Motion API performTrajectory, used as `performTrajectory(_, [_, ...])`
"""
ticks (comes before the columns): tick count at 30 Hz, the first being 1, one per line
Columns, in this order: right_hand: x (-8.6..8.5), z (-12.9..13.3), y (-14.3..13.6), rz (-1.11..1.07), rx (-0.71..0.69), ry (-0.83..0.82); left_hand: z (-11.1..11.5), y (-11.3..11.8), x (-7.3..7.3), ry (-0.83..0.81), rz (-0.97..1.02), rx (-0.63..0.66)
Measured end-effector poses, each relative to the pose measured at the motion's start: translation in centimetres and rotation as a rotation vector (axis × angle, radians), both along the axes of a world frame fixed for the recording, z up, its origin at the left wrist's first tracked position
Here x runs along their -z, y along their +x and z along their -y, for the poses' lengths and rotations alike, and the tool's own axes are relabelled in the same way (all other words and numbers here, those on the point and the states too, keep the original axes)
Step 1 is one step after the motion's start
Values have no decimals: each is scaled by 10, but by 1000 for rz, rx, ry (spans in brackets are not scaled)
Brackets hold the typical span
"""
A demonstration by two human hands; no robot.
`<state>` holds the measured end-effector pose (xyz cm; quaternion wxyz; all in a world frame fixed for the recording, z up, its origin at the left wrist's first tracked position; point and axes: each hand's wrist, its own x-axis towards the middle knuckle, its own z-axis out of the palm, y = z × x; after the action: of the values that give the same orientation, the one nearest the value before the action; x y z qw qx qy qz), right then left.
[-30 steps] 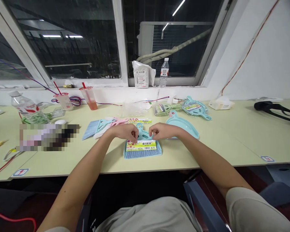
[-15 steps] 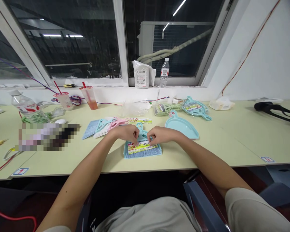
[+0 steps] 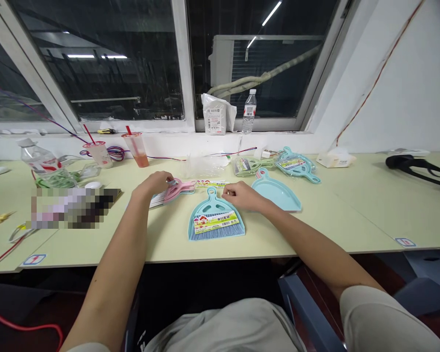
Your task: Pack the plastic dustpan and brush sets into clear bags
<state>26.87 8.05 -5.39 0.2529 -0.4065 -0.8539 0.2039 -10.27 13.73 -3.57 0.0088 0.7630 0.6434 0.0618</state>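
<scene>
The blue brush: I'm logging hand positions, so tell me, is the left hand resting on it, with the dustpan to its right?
No. The head view shows the left hand on the pink brush; the blue brush lies untouched, the dustpan to its right.

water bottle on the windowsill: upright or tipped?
Upright. The water bottle stands on the windowsill with its cap on top, beside a white bag.
</scene>
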Motion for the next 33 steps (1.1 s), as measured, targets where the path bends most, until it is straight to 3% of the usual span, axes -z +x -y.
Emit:
performTrajectory(4, [1,0,0,7,11,14,-2,2,5,48,-9,-1])
performTrajectory(8, [3,-2,1,6,5,34,2,3,1,153,-18,8])
performTrajectory(12, [5,-5,2,-2,12,46,17,17,-17,250,13,26])
performTrajectory(16, [5,-6,3,4,10,60,40,49,-41,339,40,123])
performTrajectory(20, [3,-7,4,15,37,44,56,76,-53,219,8,148])
performTrajectory(23, [2,-7,4,21,48,29,66,79,-45,104,-21,159])
performTrajectory(29, [4,-7,4,32,30,29,100,65,-6,-53,-120,253])
performTrajectory(33, [7,-8,4,34,22,26,113,62,10,-65,-143,197])
